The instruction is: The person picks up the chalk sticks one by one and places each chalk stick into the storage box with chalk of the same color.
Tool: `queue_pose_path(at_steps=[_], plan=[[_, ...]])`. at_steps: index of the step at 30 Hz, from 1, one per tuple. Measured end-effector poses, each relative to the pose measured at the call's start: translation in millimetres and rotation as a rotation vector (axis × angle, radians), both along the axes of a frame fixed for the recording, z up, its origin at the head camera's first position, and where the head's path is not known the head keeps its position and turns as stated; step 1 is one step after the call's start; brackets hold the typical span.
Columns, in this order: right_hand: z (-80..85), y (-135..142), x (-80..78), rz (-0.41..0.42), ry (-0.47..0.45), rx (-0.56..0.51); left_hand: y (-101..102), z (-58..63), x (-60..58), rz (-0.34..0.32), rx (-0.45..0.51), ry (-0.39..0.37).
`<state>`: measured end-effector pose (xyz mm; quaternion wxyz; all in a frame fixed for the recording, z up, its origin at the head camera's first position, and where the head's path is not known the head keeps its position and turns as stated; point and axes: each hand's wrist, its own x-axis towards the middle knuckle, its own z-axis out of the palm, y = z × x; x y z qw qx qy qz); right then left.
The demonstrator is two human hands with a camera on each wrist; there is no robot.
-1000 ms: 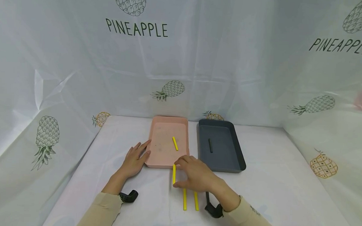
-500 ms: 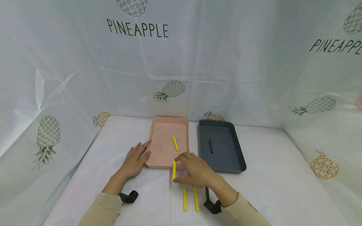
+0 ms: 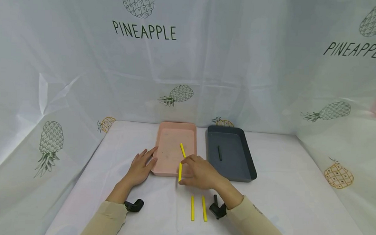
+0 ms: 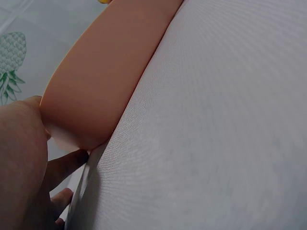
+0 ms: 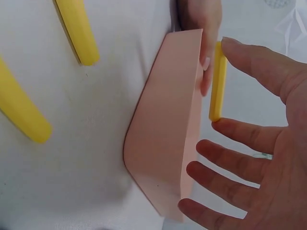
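Note:
My right hand [image 3: 201,171] pinches a yellow stick [image 3: 180,172] by its two ends, thumb at one and index finger at the other, over the near rim of the pink tray [image 3: 168,155]. In the right wrist view the held stick [image 5: 218,86] is plain and faceted, and the other fingers are spread, holding nothing. Another yellow stick [image 3: 182,150] lies inside the pink tray, its near end close to my right hand. My left hand [image 3: 139,169] rests with extended fingers at the tray's near left corner; the left wrist view shows a finger touching the tray's wall [image 4: 110,72].
Right of the pink tray stands a dark grey tray [image 3: 233,164] with a black stick [image 3: 219,153] in it. Two yellow sticks, one left [image 3: 192,208] and one right [image 3: 205,208], lie on the white cloth. Another black stick [image 3: 215,199] is partly hidden by the right wrist camera [image 3: 218,212].
My right hand has carried the yellow stick forward, from in front of the pink tray to over its near rim. The left hand stays in place.

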<state>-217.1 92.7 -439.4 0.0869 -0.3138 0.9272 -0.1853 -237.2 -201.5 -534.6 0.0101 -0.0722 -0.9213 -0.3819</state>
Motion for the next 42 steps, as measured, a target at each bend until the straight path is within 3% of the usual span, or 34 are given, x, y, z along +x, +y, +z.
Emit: queue_pose_path(at_steps=[42], plan=[[-15.8,-12,-42.5,-0.067,-0.003,-0.042,0,-0.4,-0.5,0.002,-0.011,0.019]])
